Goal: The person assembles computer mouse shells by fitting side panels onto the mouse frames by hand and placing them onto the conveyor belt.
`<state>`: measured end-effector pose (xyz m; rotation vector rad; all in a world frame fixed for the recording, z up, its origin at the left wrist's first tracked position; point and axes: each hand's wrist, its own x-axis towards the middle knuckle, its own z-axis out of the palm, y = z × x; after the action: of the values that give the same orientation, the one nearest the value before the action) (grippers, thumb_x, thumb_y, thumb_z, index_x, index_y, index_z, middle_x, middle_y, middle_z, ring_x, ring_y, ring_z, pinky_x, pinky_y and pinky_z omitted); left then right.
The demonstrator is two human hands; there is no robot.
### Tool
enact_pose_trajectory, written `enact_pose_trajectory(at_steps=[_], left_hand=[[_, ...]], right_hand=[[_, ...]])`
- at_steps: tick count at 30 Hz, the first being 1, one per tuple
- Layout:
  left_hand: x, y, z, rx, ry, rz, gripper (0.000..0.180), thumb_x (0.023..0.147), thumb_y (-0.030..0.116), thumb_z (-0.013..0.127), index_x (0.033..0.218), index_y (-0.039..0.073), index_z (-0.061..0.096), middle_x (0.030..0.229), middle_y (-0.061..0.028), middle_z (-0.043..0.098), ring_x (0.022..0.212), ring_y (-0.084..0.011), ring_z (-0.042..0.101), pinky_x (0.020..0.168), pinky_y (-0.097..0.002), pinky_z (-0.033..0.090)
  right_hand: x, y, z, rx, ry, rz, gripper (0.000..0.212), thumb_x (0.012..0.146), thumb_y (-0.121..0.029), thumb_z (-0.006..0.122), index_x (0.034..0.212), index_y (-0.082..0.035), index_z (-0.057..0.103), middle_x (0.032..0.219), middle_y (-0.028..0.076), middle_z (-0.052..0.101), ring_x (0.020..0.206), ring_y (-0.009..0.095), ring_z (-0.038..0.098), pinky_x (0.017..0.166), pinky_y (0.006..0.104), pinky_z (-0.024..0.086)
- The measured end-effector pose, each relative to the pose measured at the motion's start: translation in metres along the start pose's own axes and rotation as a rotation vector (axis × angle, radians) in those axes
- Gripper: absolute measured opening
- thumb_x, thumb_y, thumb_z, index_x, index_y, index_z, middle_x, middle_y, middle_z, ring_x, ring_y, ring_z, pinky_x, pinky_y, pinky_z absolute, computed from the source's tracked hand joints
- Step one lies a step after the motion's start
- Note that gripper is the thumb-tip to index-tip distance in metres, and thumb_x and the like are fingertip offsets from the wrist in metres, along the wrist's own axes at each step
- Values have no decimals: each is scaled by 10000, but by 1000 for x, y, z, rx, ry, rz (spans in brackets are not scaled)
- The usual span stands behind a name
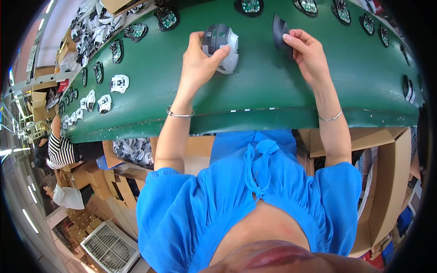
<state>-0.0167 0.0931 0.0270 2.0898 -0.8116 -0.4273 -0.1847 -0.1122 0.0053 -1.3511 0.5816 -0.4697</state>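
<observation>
- Left hand (pixel 196 63), well apart from the right, grips one rounded shell (pixel 217 43), dark grey with a whitish side, above the green tabletop (pixel 259 93).
- Right hand (pixel 310 52) pinches one curved dark-grey piece (pixel 278 35).
- Farther out: at least seven circuit boards (pixel 168 19).

Shell (pixel 231 57): smth plstc, matt

no legible lettering, labels, numbers or signs on anything visible
</observation>
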Motion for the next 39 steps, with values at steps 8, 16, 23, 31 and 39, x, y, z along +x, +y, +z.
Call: enact_pose_trajectory(at_steps=[8,16,23,31,39], left_hand=[[-8,24,20,-1017,86,-39,602,817,251,731,1200,-27,359,994,-110,598,853,-129,599,741,-266,508],[-16,17,11,-1222,178,68,508,901,307,648,1162,-9,347,987,-114,590,835,-103,591,714,-239,506],[-16,5,11,-968,252,158,576,852,310,704,1180,-28,372,1059,-124,575,931,-137,590,796,-275,510],[-14,8,11,-1107,138,41,335,960,234,562,1193,22,448,1020,-43,568,909,-80,553,767,-227,472],[-18,5,22,-920,54,203,721,745,228,806,1262,-47,384,1111,-129,588,1006,-161,597,854,-284,506]], right_hand=[[-19,-29,68,521,-216,19,133,841,-65,695,942,-42,612,852,11,657,737,53,609,618,175,476],[-19,-35,109,198,-109,-100,225,787,-104,763,916,-19,599,755,22,625,614,60,567,508,191,427],[-20,-44,116,30,-143,-149,290,772,-144,781,966,-4,618,856,44,653,732,76,608,565,218,476],[-8,-31,104,136,-357,52,248,907,-148,615,1085,22,586,967,64,654,845,129,643,746,297,560],[11,-10,87,413,-246,-100,207,911,-118,613,1067,17,590,952,61,665,828,116,642,753,266,537]])
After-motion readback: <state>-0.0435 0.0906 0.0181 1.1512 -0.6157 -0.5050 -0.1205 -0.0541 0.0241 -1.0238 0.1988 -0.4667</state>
